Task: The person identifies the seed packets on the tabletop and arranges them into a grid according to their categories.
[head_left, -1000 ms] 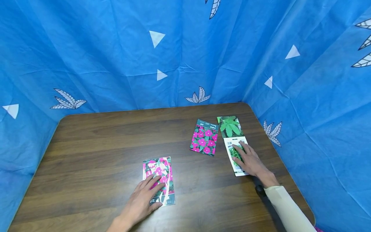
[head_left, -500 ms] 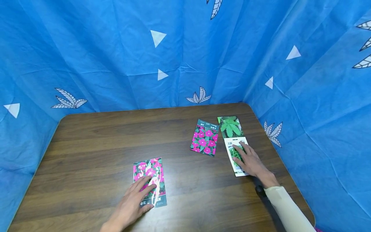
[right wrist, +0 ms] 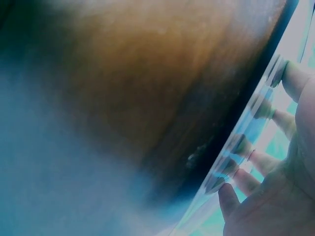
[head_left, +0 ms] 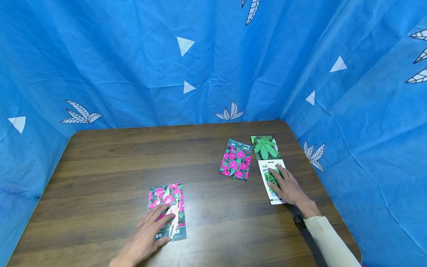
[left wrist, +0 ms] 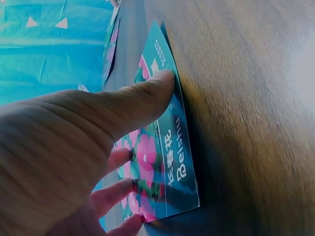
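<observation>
At the front left of the table, my left hand (head_left: pixel 144 229) rests spread on a pink-flowered seed packet (head_left: pixel 176 207). In the left wrist view its thumb lies on the packet's dark green band (left wrist: pixel 178 147) and the fingertips touch the flower picture. Over on the right, my right hand (head_left: pixel 291 190) lies with fingers spread on a white seed packet (head_left: pixel 263 168) with a green picture. Fingertips also press on that packet's glossy face in the right wrist view. Just behind the white packet is a green leaf packet (head_left: pixel 265 147), its lower end meeting the white one.
Another pink-flowered seed packet (head_left: pixel 235 160) lies flat, slightly turned, left of the leaf packet. The brown wooden table (head_left: pixel 110 159) has rounded corners at the back. Blue patterned cloth (head_left: pixel 133 55) hangs close behind it and along both sides.
My left hand has slid the pink-flowered packet to the left across the table. The right hand and the other packets stay in place.
</observation>
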The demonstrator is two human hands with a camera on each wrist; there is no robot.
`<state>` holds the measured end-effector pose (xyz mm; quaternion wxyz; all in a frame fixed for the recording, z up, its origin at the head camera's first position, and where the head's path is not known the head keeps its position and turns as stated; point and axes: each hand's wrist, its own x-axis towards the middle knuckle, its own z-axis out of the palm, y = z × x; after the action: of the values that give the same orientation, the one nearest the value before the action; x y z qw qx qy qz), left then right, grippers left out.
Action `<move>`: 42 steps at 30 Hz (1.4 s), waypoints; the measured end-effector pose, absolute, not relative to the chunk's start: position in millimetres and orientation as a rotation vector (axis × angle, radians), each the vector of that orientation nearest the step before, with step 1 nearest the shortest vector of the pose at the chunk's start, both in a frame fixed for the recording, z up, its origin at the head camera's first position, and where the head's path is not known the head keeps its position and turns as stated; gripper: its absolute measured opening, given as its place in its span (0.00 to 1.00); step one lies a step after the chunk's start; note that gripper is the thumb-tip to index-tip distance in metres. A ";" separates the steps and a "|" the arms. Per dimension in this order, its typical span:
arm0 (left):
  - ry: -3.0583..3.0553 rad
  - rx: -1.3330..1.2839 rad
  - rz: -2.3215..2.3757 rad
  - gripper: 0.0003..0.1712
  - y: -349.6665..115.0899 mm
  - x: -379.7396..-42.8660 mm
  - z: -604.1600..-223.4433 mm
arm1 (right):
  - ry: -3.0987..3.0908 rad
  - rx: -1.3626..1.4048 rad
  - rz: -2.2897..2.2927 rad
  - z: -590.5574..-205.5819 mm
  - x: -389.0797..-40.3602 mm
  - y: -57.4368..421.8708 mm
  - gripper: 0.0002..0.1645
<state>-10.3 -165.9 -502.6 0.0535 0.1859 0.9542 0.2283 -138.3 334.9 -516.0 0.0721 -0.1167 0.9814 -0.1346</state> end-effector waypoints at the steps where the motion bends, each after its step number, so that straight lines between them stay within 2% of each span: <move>1: 2.905 0.573 0.698 0.37 -167.2 -9.8 -502.6 | 2.950 -0.353 -0.406 -516.1 -138.0 335.1 0.36; 24: 2.999 0.643 0.687 0.41 -182.5 -3.5 -505.9 | 2.945 -0.342 -0.405 -516.7 -138.3 334.3 0.36; 42: 3.032 0.618 0.652 0.39 -184.5 -0.9 -508.2 | 2.966 -0.352 -0.386 -519.4 -138.3 334.2 0.36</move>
<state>-0.9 -184.5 -508.2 -0.0106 0.1955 0.9587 0.2062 -138.3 334.2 -519.4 0.0649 -0.1168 0.9828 -0.1278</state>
